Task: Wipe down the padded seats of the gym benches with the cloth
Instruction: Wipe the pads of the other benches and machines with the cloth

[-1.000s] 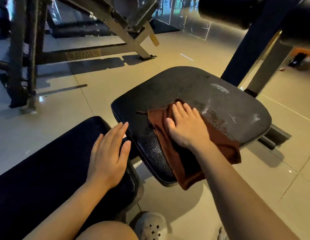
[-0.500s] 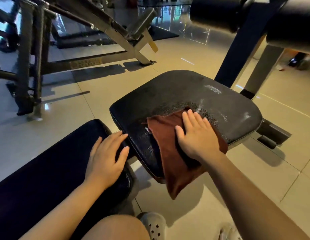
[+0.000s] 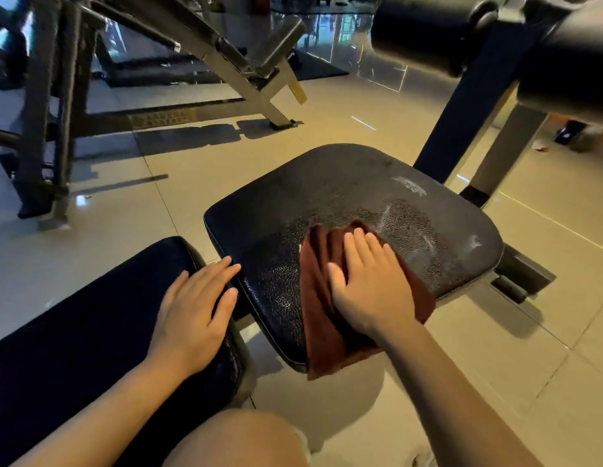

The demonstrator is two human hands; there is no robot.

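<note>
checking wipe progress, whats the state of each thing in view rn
brown cloth: spread on the seat pad, near edge hanging over the side
seat pad: wet sheen around the cloth, pale scuffs at the far side
right hand: flat, pressing on the cloth
left hand: flat, resting on the long bench pad

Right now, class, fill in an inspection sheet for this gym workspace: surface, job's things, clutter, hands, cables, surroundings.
Surface: black cracked padded seat, pale scuff marks near its far edge.
Job's things: reddish-brown cloth lies on the seat, draped over its near edge.
Clutter: nothing seen.
Hands: right hand presses flat on the cloth; left hand rests flat on the dark long bench pad.
Cables: nothing seen.
Surroundings: beige tiled floor, grey metal machine frame.
</note>
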